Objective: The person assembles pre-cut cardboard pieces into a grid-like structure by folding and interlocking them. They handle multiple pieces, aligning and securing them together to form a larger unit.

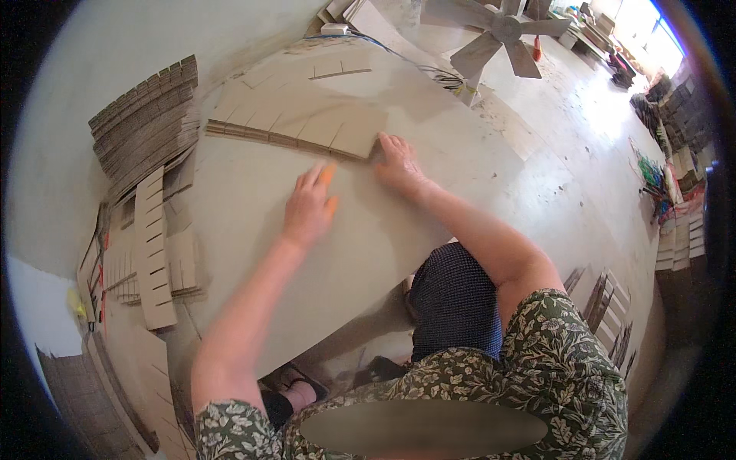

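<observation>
A stack of slotted tan cardboard strips (pixel 307 126) lies on the table (pixel 330 261), its layered near edge facing me. At its right end, my right hand (pixel 399 165) has its fingers curled against the corner of the stack. My left hand (pixel 305 208) hovers over the table just in front of the stack's near edge, apart from it and slightly blurred. Its thumb and index finger wear orange covers and stand apart, with nothing seen between them.
Another pile of slotted cardboard (pixel 149 123) leans at the left wall, with a long slotted strip (pixel 153 253) nearer me. A fan (pixel 506 31) stands beyond the table, cables (pixel 445 77) beside it. Cardboard pieces (pixel 606 307) lie low at right.
</observation>
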Motion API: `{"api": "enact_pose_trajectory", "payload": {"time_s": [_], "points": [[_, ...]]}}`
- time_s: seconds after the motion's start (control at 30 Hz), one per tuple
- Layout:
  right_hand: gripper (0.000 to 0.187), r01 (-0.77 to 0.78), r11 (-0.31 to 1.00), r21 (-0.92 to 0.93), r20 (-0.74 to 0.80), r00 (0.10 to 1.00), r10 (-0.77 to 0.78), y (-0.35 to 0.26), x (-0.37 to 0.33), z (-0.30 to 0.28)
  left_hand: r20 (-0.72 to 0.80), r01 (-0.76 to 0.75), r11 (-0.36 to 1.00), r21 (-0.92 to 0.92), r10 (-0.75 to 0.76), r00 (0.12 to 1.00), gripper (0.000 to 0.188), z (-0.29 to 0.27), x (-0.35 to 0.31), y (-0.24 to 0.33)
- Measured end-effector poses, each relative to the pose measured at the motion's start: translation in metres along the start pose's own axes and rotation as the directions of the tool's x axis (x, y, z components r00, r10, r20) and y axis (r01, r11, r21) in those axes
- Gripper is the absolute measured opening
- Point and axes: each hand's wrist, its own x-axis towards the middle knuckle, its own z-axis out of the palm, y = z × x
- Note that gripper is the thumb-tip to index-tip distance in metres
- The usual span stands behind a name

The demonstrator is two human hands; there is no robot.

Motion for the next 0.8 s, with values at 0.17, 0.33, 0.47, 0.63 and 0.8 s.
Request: {"api": "enact_pose_trajectory", "payload": {"time_s": [0.17,0.33,0.47,0.63,0.8], "points": [[0.062,0.105,0.994,-0.004,-0.017,0.994,-0.105,0.008,0.004,0.014,-0.112,-0.219,0.874,0.433,0.293,0.949,0.043,0.050,0.063,-0.019],[0.056,0.170,0.985,0.040,-0.012,0.985,-0.170,-0.001,0.006,-0.003,-0.088,-0.017,0.996,0.091,0.025,0.996,0.016,0.046,0.081,-0.035],[0.050,-0.198,0.847,0.493,0.029,0.977,0.212,-0.011,0.004,-0.013,-0.283,-0.002,0.999,-0.054,-0.013,0.959,0.017,0.025,0.068,-0.029],[0.040,-0.553,0.131,0.822,0.540,0.832,0.125,-0.031,-0.011,-0.042,-0.390,-0.223,0.975,0.010,0.209,0.897,0.019,-0.004,0.009,0.016],[0.037,-0.252,0.431,0.866,0.193,0.965,0.178,-0.056,-0.051,-0.048,-0.277,-0.381,0.925,0.003,0.367,0.888,0.034,-0.019,-0.051,0.043]]}}
